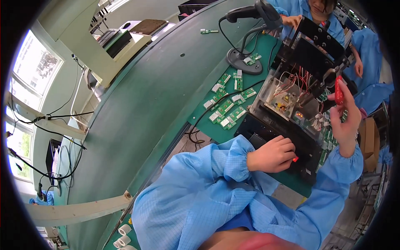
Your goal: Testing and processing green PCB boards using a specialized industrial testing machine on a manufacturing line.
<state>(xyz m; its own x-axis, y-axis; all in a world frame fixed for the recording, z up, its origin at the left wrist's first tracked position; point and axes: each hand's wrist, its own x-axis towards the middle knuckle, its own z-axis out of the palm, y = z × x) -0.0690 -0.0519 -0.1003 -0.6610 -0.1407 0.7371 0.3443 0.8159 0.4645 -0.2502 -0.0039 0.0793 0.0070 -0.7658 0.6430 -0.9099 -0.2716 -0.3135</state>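
Note:
My right hand [348, 120] is raised at the right, its fingers round the red handle [339, 91] of a toggle clamp. That clamp belongs to a black test fixture [318, 48] whose upper plate stands tilted up. Below the plate, a clear-walled housing [280, 98] shows red and white wires and a small circuit board, with small lights glowing beside it. My left hand [273, 154] lies over the fixture's black front with curled fingers. A small red piece [296, 159] shows at its fingertips; what it belongs to is hidden.
Several green circuit boards [226, 109] lie on the green mat left of the fixture. A barcode scanner [256, 16] rests on its stand [243, 62] behind them. A curved green bench [137, 108] runs along the left. Co-workers in blue sit beyond; a cardboard box [369, 143] stands right.

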